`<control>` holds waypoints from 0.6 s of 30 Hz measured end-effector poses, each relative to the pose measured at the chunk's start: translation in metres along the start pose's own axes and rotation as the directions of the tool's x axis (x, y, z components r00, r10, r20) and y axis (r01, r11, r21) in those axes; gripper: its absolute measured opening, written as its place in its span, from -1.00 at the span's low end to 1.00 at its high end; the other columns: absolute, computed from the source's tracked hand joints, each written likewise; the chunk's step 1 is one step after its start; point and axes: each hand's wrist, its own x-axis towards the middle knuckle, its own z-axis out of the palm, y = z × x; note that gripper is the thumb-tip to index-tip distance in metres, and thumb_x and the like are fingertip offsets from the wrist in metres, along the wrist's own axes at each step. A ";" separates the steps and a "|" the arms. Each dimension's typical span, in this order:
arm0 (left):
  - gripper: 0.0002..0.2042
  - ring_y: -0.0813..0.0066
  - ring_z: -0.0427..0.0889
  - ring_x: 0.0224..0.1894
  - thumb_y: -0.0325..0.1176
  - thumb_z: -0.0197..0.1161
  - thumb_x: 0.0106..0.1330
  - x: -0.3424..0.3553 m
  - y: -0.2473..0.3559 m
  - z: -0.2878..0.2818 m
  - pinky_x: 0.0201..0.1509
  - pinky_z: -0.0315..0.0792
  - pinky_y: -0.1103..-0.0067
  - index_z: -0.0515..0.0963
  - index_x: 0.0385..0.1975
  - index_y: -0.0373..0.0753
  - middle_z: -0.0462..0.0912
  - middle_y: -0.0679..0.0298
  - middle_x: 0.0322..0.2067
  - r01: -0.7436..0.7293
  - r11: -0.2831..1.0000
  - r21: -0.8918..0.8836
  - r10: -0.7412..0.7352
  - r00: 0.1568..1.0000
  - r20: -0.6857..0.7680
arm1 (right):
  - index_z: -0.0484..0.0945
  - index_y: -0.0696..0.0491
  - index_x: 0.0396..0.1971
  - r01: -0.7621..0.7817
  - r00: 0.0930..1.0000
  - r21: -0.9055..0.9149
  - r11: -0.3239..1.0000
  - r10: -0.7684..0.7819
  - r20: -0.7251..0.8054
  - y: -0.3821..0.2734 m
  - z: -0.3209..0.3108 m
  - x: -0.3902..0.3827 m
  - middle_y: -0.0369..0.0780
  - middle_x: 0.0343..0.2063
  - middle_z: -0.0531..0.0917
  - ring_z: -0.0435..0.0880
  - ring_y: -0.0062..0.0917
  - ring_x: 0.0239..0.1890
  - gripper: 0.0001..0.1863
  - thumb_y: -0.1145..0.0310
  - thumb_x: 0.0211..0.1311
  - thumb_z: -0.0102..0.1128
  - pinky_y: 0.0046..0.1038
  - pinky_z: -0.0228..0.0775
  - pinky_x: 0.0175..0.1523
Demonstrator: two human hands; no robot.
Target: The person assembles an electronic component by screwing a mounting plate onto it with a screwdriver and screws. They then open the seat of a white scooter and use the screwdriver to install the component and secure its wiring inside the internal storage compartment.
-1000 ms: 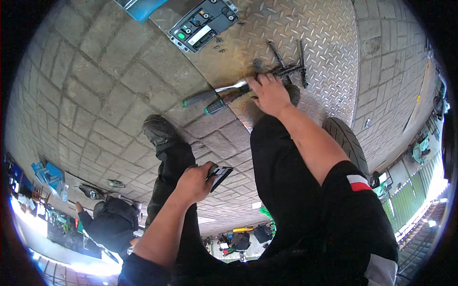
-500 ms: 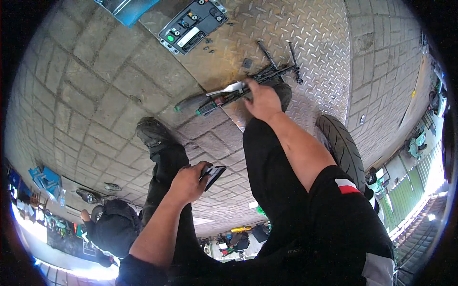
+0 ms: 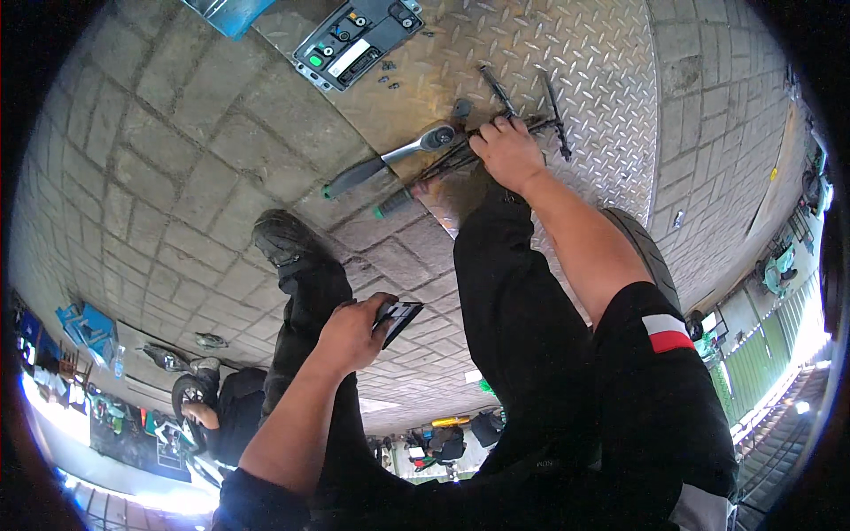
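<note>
My left hand [image 3: 356, 332] grips a thin, flat black piece [image 3: 404, 320] with a pale label, held above the paving beside my left leg. Down by my right foot, the fingers of my right hand [image 3: 510, 156] curl over a tangle of black metal rods [image 3: 558, 119], one end of it T-shaped. What exactly lies under those fingers is hidden. A ratchet wrench [image 3: 398, 156] with a dark handle rests left of the right hand, its round head on the metal plate. Nearer me lies a screwdriver-like tool [image 3: 392, 204] with a dark, green-ended handle.
The diamond-pattern metal plate [image 3: 611, 53] bears a dark boxy unit [image 3: 359, 42] with terminals, and several small screws [image 3: 388, 78]. A blue object [image 3: 232, 13] is at the far left. A tyre [image 3: 639, 248] stands beside my right leg. Another person [image 3: 239, 403] crouches at lower left.
My right hand has moved away from the ratchet to the black rods, farther right. The ratchet now lies uncovered, its head turned upward in view. My left hand still holds the flat piece.
</note>
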 end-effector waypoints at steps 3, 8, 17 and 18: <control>-0.67 -0.07 0.64 -0.17 -0.41 0.20 0.26 0.001 0.005 -0.003 -0.10 0.49 0.23 0.48 0.04 -0.22 0.66 -0.07 -0.27 0.017 1.000 0.005 -0.017 1.000 0.026 | 0.55 -0.03 -0.07 0.072 0.996 0.024 0.997 -0.073 0.049 0.009 0.009 -0.013 -0.17 -0.10 0.56 0.51 -0.23 0.09 -0.70 0.31 0.29 -0.08 -0.14 0.34 0.23; -0.66 -0.08 0.63 -0.16 -0.42 0.20 0.25 0.000 0.005 0.000 -0.10 0.48 0.23 0.47 0.05 -0.22 0.66 -0.05 -0.26 0.014 0.999 0.032 -0.015 0.999 0.030 | 0.60 -0.03 -0.11 0.018 0.999 0.137 0.990 -0.011 -0.048 0.005 0.015 -0.017 -0.15 -0.12 0.54 0.51 -0.21 0.09 -0.71 0.33 0.28 -0.07 -0.17 0.42 0.17; -0.66 -0.09 0.64 -0.19 -0.42 0.22 0.25 0.001 0.005 0.003 -0.13 0.48 0.24 0.47 0.04 -0.25 0.66 -0.07 -0.30 -0.016 1.000 -0.001 0.016 1.000 -0.010 | 0.62 -0.02 -0.17 0.120 0.968 0.191 0.974 -0.158 0.197 -0.019 0.007 -0.031 -0.13 -0.10 0.54 0.48 -0.19 0.14 -0.72 0.38 0.11 0.08 -0.22 0.41 0.16; -0.66 -0.09 0.64 -0.19 -0.42 0.22 0.25 0.001 0.005 0.003 -0.13 0.48 0.24 0.47 0.04 -0.25 0.66 -0.07 -0.30 -0.015 1.000 0.000 0.015 1.000 -0.008 | 0.63 -0.02 -0.19 0.180 0.972 0.187 0.966 -0.204 0.118 -0.023 0.007 -0.038 -0.14 -0.12 0.53 0.49 -0.20 0.11 -0.73 0.40 0.08 0.09 -0.21 0.40 0.15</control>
